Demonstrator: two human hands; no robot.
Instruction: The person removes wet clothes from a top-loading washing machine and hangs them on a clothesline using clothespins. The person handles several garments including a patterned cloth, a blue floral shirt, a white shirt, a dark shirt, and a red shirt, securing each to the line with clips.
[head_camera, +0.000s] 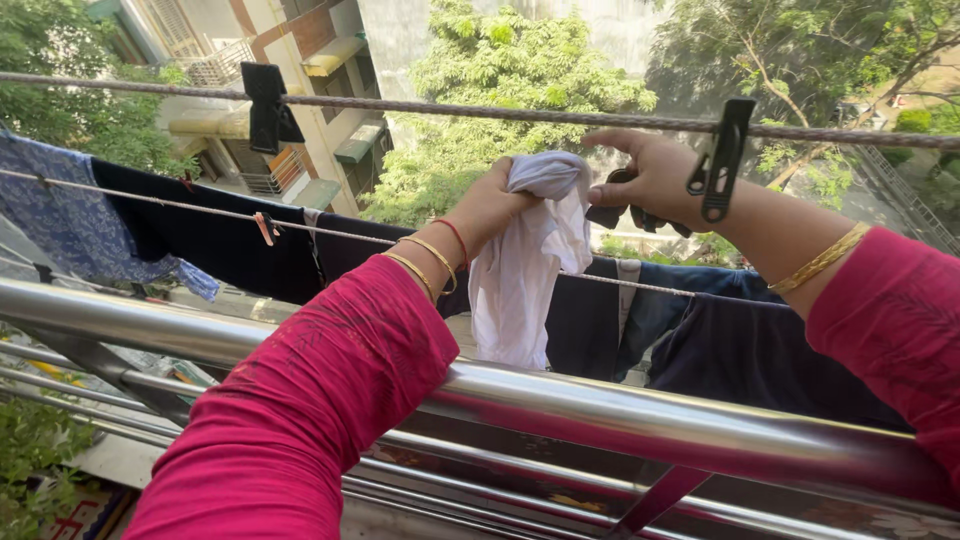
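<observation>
Two hands, left (492, 205) gripping one white cloth (527, 262), right (650, 180) seemingly pinching one dark peg (612, 212), two pegs on line (500, 110)

Both arms wear long, loose sleeves of deep pink, finely textured cloth, the left sleeve (310, 400) ending a little short of the wrist and the right sleeve (895, 320) likewise. On the left wrist sit two thin gold bangles (425, 262) and a narrow red thread band (457, 238) just beyond them. The right wrist carries one slim, patterned gold bangle (822, 259) close to the sleeve's edge.
</observation>
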